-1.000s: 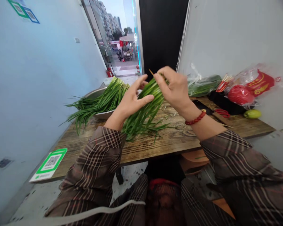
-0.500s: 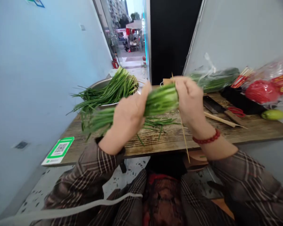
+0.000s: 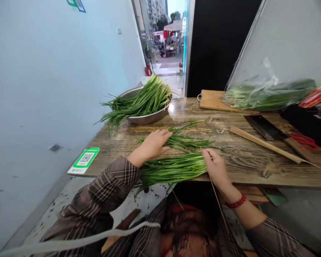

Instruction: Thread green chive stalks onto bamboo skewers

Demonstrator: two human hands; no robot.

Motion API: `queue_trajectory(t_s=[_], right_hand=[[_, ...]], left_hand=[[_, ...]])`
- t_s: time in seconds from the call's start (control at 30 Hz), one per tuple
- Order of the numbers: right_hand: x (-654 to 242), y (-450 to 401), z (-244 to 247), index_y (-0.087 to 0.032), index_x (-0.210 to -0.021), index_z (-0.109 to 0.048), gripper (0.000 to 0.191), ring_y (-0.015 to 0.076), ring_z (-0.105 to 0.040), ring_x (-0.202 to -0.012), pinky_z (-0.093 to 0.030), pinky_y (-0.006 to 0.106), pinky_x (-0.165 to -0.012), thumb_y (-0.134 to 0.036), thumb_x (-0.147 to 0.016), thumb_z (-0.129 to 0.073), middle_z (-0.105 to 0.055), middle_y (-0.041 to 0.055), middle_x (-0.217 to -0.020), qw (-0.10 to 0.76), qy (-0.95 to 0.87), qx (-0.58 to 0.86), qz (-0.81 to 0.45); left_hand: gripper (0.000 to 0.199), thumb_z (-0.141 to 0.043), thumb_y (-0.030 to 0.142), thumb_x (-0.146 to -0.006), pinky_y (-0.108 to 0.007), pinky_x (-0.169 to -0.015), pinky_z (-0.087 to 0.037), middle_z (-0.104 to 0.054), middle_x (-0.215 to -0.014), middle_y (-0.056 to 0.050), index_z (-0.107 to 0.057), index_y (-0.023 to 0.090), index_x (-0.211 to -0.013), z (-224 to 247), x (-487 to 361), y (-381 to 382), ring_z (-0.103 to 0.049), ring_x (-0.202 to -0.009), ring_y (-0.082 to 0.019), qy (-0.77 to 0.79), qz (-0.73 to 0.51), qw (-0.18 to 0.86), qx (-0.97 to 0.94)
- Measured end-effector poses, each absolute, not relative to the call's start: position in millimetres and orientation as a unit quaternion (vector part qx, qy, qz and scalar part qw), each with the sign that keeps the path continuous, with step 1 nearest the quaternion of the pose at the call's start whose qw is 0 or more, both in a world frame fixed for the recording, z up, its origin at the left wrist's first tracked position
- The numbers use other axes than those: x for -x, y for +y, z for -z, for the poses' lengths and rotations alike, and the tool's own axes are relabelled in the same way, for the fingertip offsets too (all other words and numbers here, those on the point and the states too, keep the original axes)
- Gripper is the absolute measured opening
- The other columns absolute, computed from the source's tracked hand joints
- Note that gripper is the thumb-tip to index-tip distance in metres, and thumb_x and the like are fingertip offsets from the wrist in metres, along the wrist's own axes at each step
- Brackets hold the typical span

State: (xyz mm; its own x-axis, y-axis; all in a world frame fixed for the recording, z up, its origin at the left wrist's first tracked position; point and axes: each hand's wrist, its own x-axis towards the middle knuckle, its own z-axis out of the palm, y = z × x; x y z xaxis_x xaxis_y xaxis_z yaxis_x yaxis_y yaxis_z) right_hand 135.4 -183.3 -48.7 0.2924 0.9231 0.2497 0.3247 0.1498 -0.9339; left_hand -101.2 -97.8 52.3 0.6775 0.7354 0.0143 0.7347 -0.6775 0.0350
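Note:
A bundle of long green garlic chives (image 3: 173,167) lies along the table's front edge, its leaf ends hanging over on the left. My right hand (image 3: 216,167) is at the pale stem end, its fingers pinched on a thin straw-coloured strip (image 3: 215,192) that runs down past the table edge. Whether these fingers also grip the stems I cannot tell. Just behind the bundle are loose chives (image 3: 187,141) in a thin, messy heap. My left hand (image 3: 155,144) reaches over their left part, fingers stretched and thumb apart, with nothing visibly gripped.
A metal basin (image 3: 152,117) piled with chives stands at the back left. Towards the right are a wooden board (image 3: 214,100), bagged greens (image 3: 270,96), a bundle of thin strips (image 3: 264,144), a cleaver (image 3: 267,130) and red-handled scissors (image 3: 305,141). A QR card (image 3: 84,160) lies at left.
The chive bundle, held up in both hands before, now lies on the table edge. My left hand has let go of it and moved over the loose chives. The view has shifted left.

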Motion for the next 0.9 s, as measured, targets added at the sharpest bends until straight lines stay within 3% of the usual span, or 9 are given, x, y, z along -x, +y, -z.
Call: queue_trajectory(t_s=[0.17, 0.3, 0.4, 0.57, 0.73, 0.9], right_hand=[[-135, -186, 42, -0.019, -0.083, -0.066, 0.029, 0.0204, -0.062, -0.079, -0.046, 0.031, -0.074, -0.041, -0.09, -0.047, -0.069, 0.0045, -0.082, 0.544, -0.535, 0.586, -0.272], [-135, -186, 42, -0.019, -0.084, -0.066, 0.029, 0.0201, -0.063, -0.08, -0.046, 0.03, -0.074, -0.04, -0.09, -0.047, -0.069, 0.0041, -0.083, 0.543, -0.535, 0.591, -0.263], [-135, -186, 42, -0.02, -0.085, -0.067, 0.029, 0.0204, -0.063, -0.08, -0.047, 0.03, -0.073, -0.04, -0.09, -0.047, -0.07, 0.004, -0.082, 0.551, -0.533, 0.584, -0.266], [-133, -182, 44, -0.021, -0.083, -0.067, 0.03, 0.0212, -0.063, -0.08, -0.047, 0.031, -0.074, -0.042, -0.089, -0.047, -0.07, 0.004, -0.082, 0.573, -0.508, 0.583, -0.271], [-125, -167, 28, -0.019, -0.081, -0.065, 0.033, 0.0191, -0.062, -0.075, -0.047, 0.029, -0.07, -0.045, -0.089, -0.047, -0.068, 0.0039, -0.079, 0.62, -0.449, 0.58, -0.279], [-121, -138, 12, -0.019, -0.089, -0.065, 0.033, 0.0182, -0.061, -0.081, -0.046, 0.028, -0.074, -0.043, -0.09, -0.044, -0.069, 0.0046, -0.086, 0.654, -0.46, 0.548, -0.246]], left_hand=[[0.066, -0.063, 0.029, -0.08, -0.04, -0.1, -0.037, -0.05, -0.137, -0.013, -0.039, 0.017, -0.14, -32, 79, -60, -0.046, -0.122, -0.029, 0.306, 0.054, -0.038, -0.95], [0.034, -0.051, 0.021, -0.086, -0.038, -0.091, -0.04, -0.062, -0.113, -0.015, -0.058, 0.013, -0.118, -18, 55, -37, -0.056, -0.105, -0.026, 0.338, 0.088, -0.075, -0.934], [0.026, -0.042, 0.016, -0.089, -0.036, -0.087, -0.042, -0.062, -0.106, -0.016, -0.063, 0.011, -0.104, -19, 40, -17, -0.057, -0.103, -0.025, 0.38, 0.085, -0.106, -0.915], [0.031, -0.04, 0.014, -0.088, -0.036, -0.085, -0.043, -0.061, -0.113, -0.018, -0.057, 0.01, -0.113, -43, 12, 9, -0.058, -0.106, -0.026, 0.416, 0.034, -0.14, -0.898], [0.034, -0.038, 0.016, -0.09, -0.041, -0.09, -0.04, -0.067, -0.103, -0.018, -0.052, 0.01, -0.12, -84, -16, 13, -0.063, -0.098, -0.027, 0.402, 0.001, -0.152, -0.903], [0.034, -0.034, 0.016, -0.092, -0.042, -0.089, -0.041, -0.066, -0.108, -0.017, -0.053, 0.013, -0.12, -99, -28, 8, -0.062, -0.103, -0.029, 0.388, -0.055, -0.187, -0.901]])
